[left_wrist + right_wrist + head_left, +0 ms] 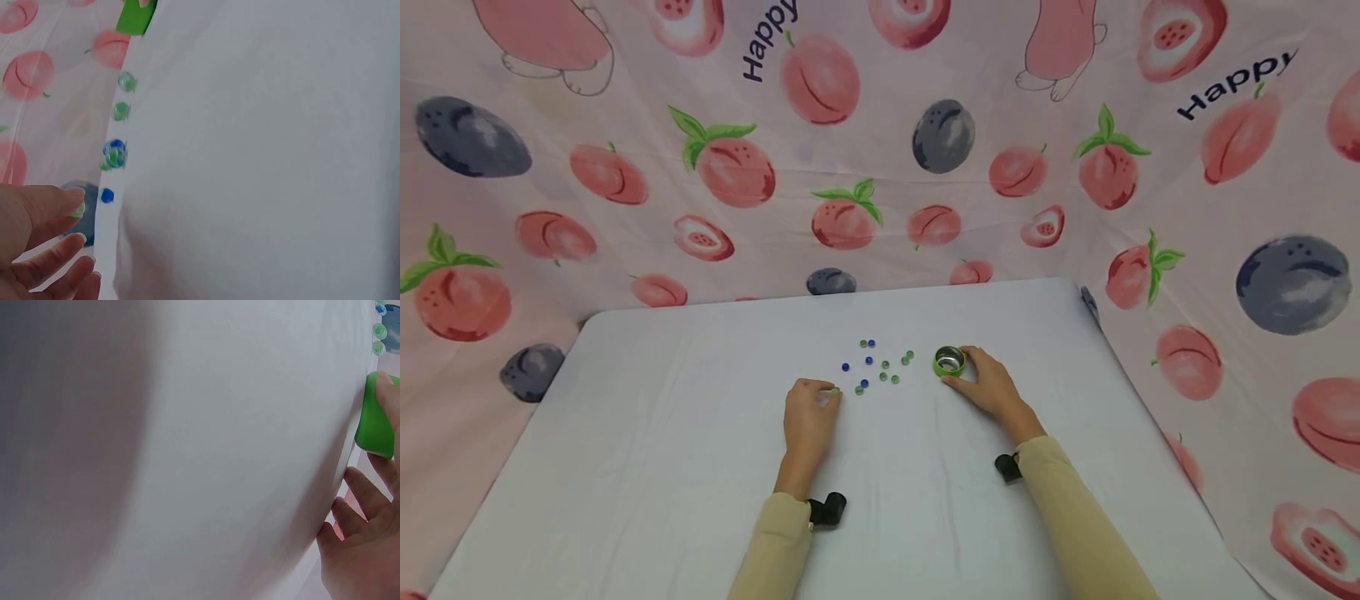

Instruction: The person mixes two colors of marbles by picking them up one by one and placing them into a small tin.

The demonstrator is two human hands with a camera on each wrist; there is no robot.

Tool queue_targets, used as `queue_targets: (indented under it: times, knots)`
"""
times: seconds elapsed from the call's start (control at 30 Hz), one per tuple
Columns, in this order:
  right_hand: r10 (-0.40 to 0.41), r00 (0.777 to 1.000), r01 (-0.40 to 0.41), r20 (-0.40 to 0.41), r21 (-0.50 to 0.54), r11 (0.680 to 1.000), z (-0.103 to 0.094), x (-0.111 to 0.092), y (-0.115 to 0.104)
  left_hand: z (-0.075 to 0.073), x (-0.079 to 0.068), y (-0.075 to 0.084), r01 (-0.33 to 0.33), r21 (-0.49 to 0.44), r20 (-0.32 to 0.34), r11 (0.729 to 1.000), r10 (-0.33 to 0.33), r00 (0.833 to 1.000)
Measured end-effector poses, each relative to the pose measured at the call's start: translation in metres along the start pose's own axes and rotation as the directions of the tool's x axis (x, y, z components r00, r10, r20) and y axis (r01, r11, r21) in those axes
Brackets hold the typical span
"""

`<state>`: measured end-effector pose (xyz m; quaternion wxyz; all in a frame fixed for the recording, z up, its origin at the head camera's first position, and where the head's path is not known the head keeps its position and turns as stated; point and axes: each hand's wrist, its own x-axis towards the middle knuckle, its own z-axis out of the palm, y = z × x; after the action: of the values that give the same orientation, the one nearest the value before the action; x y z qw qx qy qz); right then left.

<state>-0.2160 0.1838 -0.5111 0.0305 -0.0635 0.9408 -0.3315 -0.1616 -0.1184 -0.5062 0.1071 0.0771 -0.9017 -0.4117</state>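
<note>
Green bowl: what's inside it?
The head view shows a shiny, silvery interior in the green bowl, with nothing clearly lying there, though reflections leave small contents uncertain. Its near rim hides the closest inner wall; the right hand covers part of the outside.

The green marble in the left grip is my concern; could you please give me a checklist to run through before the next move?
1. Green marble pinched in the left grip: ok.
2. Green cup upright, opening upward: ok.
3. Cup held by the right grip: ok.
4. Straight tabletop path to the cup free of loose marbles: not ok, several lie between.
5. Pinched marble clear of the white table: cannot tell.
</note>
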Motion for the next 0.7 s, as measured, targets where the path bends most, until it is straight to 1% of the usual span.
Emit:
queue_targets:
  times: [0.2,0.33,0.43,0.6,0.7]
  knots:
    - [-0.008,1.0,0.007,-0.009,-0.012,1.0,0.002,0.0,0.001,0.008,-0.001,0.015,-0.035,-0.025,0.015,0.999,0.035,0.999]
    - [0.002,1.0,-0.002,-0.003,-0.008,1.0,0.002,0.0,0.001,0.017,-0.002,0.025,-0.078,-0.026,0.034,0.997,0.079,0.996]
    - [0.006,1.0,-0.006,-0.001,-0.008,1.0,0.002,0.0,0.001,0.022,-0.001,0.033,-0.11,-0.026,0.044,0.994,0.111,0.993]
    - [-0.003,1.0,0.003,-0.007,-0.016,1.0,0.003,0.0,0.003,0.031,0.004,0.043,-0.144,-0.031,0.065,0.989,0.145,0.987]
    - [-0.006,1.0,0.006,-0.01,-0.014,1.0,0.004,0.0,0.004,0.036,0.006,0.049,-0.176,-0.041,0.08,0.984,0.178,0.981]
